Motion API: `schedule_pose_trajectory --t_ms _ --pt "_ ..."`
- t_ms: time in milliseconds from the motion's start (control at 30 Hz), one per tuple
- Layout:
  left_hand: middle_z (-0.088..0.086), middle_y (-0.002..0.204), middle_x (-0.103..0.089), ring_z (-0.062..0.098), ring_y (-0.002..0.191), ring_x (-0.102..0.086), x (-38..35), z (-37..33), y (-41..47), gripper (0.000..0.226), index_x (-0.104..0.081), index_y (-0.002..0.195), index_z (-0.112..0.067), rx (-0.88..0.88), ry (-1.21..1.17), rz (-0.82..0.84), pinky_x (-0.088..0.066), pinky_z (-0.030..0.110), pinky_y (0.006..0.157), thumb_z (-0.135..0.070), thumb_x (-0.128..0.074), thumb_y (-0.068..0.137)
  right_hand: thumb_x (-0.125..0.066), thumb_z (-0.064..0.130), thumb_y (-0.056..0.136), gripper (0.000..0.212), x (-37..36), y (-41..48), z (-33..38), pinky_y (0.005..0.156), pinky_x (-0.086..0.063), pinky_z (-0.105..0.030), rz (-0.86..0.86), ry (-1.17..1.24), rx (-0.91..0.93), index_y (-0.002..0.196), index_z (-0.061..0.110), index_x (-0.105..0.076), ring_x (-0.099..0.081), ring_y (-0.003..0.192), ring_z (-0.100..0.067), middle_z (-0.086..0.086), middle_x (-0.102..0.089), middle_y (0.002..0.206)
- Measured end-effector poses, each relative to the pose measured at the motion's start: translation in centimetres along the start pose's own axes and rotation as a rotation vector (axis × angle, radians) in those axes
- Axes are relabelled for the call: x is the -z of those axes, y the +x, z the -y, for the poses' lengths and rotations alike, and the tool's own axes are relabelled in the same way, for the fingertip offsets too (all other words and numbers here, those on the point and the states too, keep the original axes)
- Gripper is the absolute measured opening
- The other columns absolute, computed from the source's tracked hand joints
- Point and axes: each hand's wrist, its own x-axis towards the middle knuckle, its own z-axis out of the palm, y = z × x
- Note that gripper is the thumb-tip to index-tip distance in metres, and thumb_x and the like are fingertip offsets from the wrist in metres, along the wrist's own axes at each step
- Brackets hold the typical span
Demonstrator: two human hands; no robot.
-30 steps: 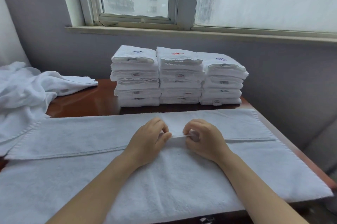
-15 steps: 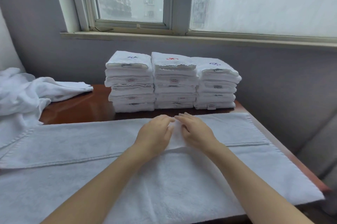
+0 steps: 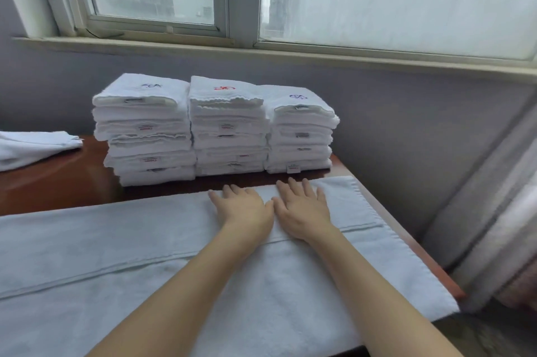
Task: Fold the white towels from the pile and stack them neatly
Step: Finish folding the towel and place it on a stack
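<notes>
A long white towel (image 3: 116, 255) lies spread across the brown table, its far strip folded toward me with the hem running left to right. My left hand (image 3: 242, 207) and my right hand (image 3: 302, 210) lie flat side by side on that folded strip, fingers straight and pointing away, thumbs nearly touching. Behind them stand three stacks of folded white towels (image 3: 229, 127), each topped by a small embroidered mark. The unfolded pile of white towels (image 3: 32, 147) shows at the left edge.
The table (image 3: 58, 188) ends close on the right, where the towel's corner hangs past its edge. A grey wall and a window sill (image 3: 261, 51) rise behind the stacks. A grey upholstered seat (image 3: 494, 226) stands at the right.
Both hands have let go of the pinched hem at the towel's middle, moved forward and opened flat on the folded strip. The camera has moved closer and to the right.
</notes>
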Motion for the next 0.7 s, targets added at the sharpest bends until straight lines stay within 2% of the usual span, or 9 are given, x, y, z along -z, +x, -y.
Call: schedule_pose_trajectory --t_ms 167,267,367,433,500,600,700 --pt "0.021 0.163 0.000 0.037 0.150 0.002 -1.4 -0.8 0.0 0.079 -0.008 0.155 -0.003 0.014 -0.149 -0.023 -0.005 0.059 0.118 -0.058 -0.017 0.099 -0.018 0.057 0.098 0.064 0.9 0.2 -3.1 0.121 0.003 -0.048 -0.028 -0.028 -0.113 0.156 0.032 -0.013 0.003 0.152 -0.022 0.001 -0.004 0.166" --pt "0.015 0.164 0.010 0.038 0.149 0.012 -2.1 -0.3 0.2 0.081 0.001 0.157 -0.013 -0.031 -0.172 -0.024 0.003 0.063 0.116 -0.064 -0.012 0.095 -0.017 0.073 0.089 0.077 1.4 0.4 -4.2 0.118 0.008 -0.055 -0.022 -0.052 -0.205 0.156 0.035 -0.012 0.006 0.151 -0.030 0.000 0.000 0.166" --pt "0.011 0.164 0.011 0.038 0.149 0.014 -2.3 -0.3 0.0 0.083 0.004 0.157 -0.025 -0.059 -0.174 -0.025 0.008 0.065 0.113 -0.073 -0.010 0.090 -0.014 0.086 0.076 0.093 1.7 0.5 -4.4 0.113 0.010 -0.063 -0.018 -0.071 -0.285 0.156 0.037 -0.011 0.010 0.149 -0.039 0.001 0.001 0.165" --pt "0.011 0.164 0.009 0.038 0.149 0.013 -2.3 -0.2 -0.2 0.085 0.002 0.157 -0.028 -0.066 -0.181 -0.034 0.008 0.065 0.113 -0.076 -0.010 0.087 -0.011 0.090 0.070 0.101 1.9 0.5 -4.8 0.111 0.006 -0.066 -0.021 -0.087 -0.341 0.156 0.037 -0.010 0.009 0.148 -0.041 0.000 0.000 0.165" --pt "0.010 0.165 0.005 0.037 0.150 0.011 -2.4 0.0 -0.3 0.084 -0.003 0.157 -0.030 -0.087 -0.209 -0.058 0.008 0.063 0.114 -0.076 -0.013 0.087 -0.011 0.089 0.072 0.099 2.1 0.5 -5.4 0.111 0.002 -0.066 -0.029 -0.090 -0.381 0.156 0.036 -0.011 0.006 0.149 -0.041 -0.003 -0.002 0.165" --pt "0.006 0.165 -0.005 0.031 0.151 0.002 -2.4 0.3 -0.5 0.075 -0.015 0.156 -0.031 -0.168 -0.268 -0.118 0.003 0.058 0.117 -0.067 -0.021 0.091 -0.017 0.076 0.086 0.082 2.4 -0.2 -5.9 0.115 0.003 -0.062 -0.070 -0.090 -0.355 0.156 0.033 -0.013 0.004 0.151 -0.031 -0.007 -0.005 0.165" --pt "0.003 0.161 -0.024 0.022 0.150 -0.014 -2.4 0.3 -0.8 0.056 -0.036 0.148 -0.029 -0.301 -0.347 -0.209 -0.007 0.049 0.120 -0.051 -0.032 0.096 -0.024 0.060 0.096 0.066 1.9 -2.1 -5.6 0.118 0.005 -0.058 -0.113 -0.064 -0.209 0.154 0.030 -0.020 0.002 0.152 -0.022 -0.004 -0.009 0.164"
